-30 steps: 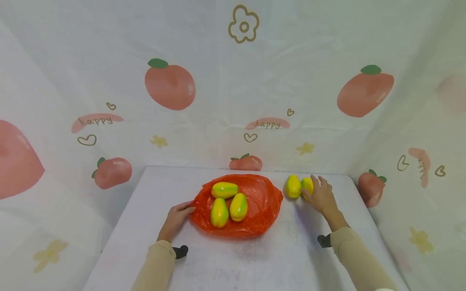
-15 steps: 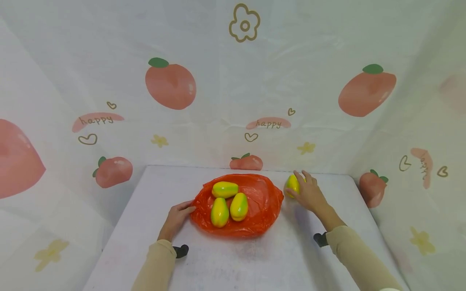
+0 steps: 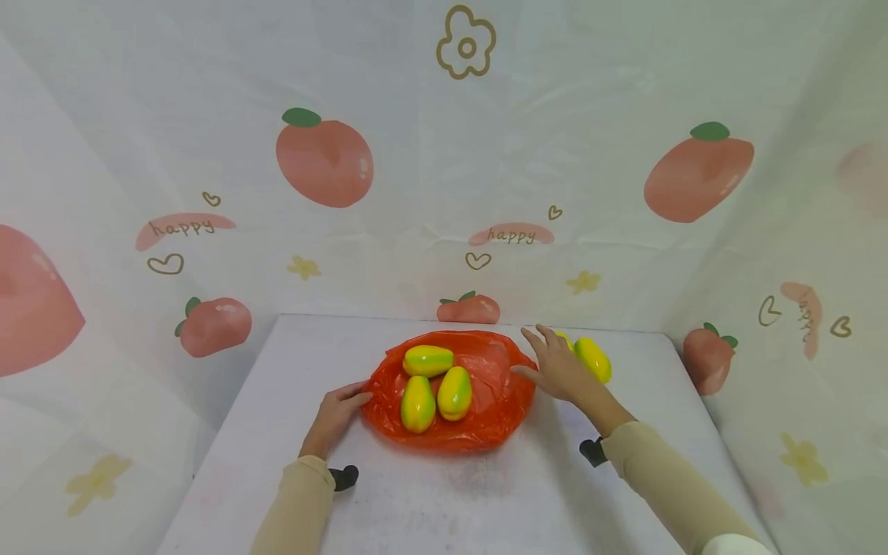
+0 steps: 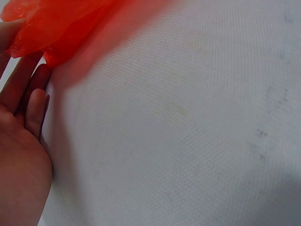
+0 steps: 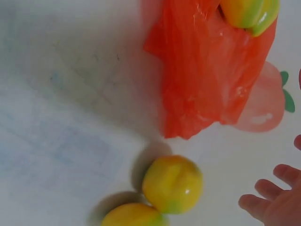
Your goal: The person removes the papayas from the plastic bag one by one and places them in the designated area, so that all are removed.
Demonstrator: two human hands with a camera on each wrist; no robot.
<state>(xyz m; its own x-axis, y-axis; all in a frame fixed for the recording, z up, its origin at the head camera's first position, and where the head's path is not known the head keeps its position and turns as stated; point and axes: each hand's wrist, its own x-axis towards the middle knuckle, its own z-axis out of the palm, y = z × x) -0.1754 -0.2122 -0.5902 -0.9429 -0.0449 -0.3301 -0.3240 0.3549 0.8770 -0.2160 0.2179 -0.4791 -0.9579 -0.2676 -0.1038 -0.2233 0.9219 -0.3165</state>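
Note:
A red plastic bag (image 3: 489, 370) lies spread on the table, with three glossy yellow-green papayas (image 3: 454, 393) on its left half. My left hand (image 3: 336, 416) pinches the bag's left edge; the left wrist view shows the thumb above the film and fingers beneath. Beside the bag's right edge my right hand (image 3: 563, 371) is held with fingers spread and nothing in it. Just beyond it are two more papayas, one in plain sight (image 3: 593, 360) and the other mostly hidden behind the hand. In the right wrist view these papayas (image 5: 173, 184) sit close together, off the bag.
The white table (image 3: 444, 501) meets fruit-printed cloth walls (image 3: 416, 154) at the back and on both sides. A dark strap end (image 3: 344, 478) sticks out by the left wrist, and another strap end (image 3: 593, 452) by the right.
My right hand has moved left, away from the two papayas on the right, toward the bag's right edge. The rightmost papaya shows fully now. My left hand and the bag have stayed put.

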